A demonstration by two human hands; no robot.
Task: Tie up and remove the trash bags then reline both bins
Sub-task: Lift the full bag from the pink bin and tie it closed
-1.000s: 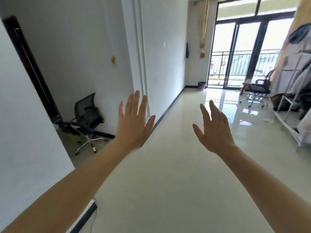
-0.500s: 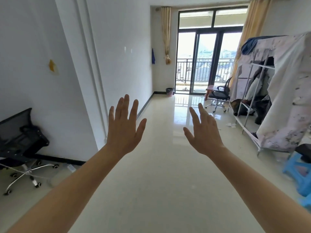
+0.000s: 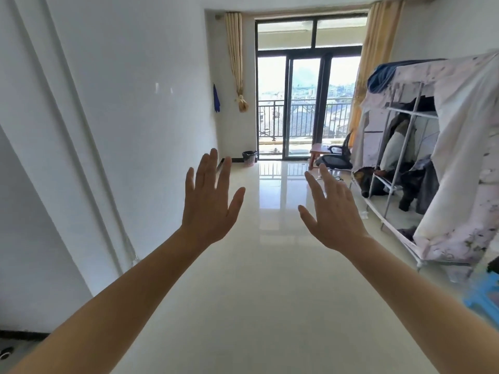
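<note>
As far as can be judged, the task is not yet begun: no bag is tied or lifted out, and no fresh liner is in sight. The left hand (image 3: pixel 209 209) and right hand (image 3: pixel 334 214) are raised with fingers spread, released and holding nothing. One bin (image 3: pixel 249 157) stands at the far end of the floor (image 3: pixel 256 292), in the corner beside the balcony door (image 3: pixel 305 109), well apart from both hands. A dark bag seems to line it, but its contents are too small to tell. The second bin is not in view.

A home: fabric wardrobe (image 3: pixel 437 147), curtains (image 3: pixel 236 60), balcony door (image 3: pixel 307 109).
</note>
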